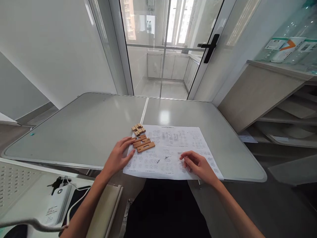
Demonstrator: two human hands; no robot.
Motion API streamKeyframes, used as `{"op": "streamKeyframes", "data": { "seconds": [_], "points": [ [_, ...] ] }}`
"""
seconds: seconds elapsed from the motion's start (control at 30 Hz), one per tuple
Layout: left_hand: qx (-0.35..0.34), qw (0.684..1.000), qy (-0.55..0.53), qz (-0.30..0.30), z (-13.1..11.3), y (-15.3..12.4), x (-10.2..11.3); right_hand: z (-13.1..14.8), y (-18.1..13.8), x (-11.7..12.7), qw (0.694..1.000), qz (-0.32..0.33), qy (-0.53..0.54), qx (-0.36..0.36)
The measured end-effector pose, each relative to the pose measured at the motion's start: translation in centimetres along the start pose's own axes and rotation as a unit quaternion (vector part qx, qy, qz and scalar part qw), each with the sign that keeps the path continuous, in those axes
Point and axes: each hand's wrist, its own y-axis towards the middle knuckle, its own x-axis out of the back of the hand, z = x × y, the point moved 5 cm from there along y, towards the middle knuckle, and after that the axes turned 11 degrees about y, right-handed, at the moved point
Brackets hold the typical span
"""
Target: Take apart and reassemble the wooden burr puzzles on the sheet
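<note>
My left hand point(120, 156) is on the left side of the big white paper point(158, 149), with its thumb and fingers spread wide. Its fingertips are at the left ends of three flat wooden pieces point(141, 143). A little bunch of wooden blocks point(138, 129) sits just past them, on the far side. My right hand point(197, 166) is over the near right part of the paper. Its fingers curl in, and I can't tell if they hold anything.
</note>
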Motion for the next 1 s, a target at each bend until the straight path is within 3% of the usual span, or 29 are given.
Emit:
{"op": "streamKeyframes", "data": {
  "seconds": [0.1, 0.2, 0.53, 1.0],
  "points": [
    [0.073, 0.997, 0.014, -0.029, 3.0, -0.3, 1.1, -0.3, 0.1, 0.1, 1.0, -0.01, 0.016, 0.004],
    [0.127, 0.99, 0.01, -0.056, 4.3, -0.6, 1.3, -0.5, 0.1, 0.2, 0.999, -0.021, 0.024, 0.01],
    [0.097, 0.994, 0.043, -0.028, 3.3, -0.9, -0.2, -0.6, -0.1, 0.6, 0.999, -0.042, 0.015, 0.015],
    [0.11, 0.992, 0.044, -0.04, 2.8, -1.1, -0.1, 0.0, -0.3, 0.6, 0.996, -0.082, -0.009, 0.035]
  ]
}}
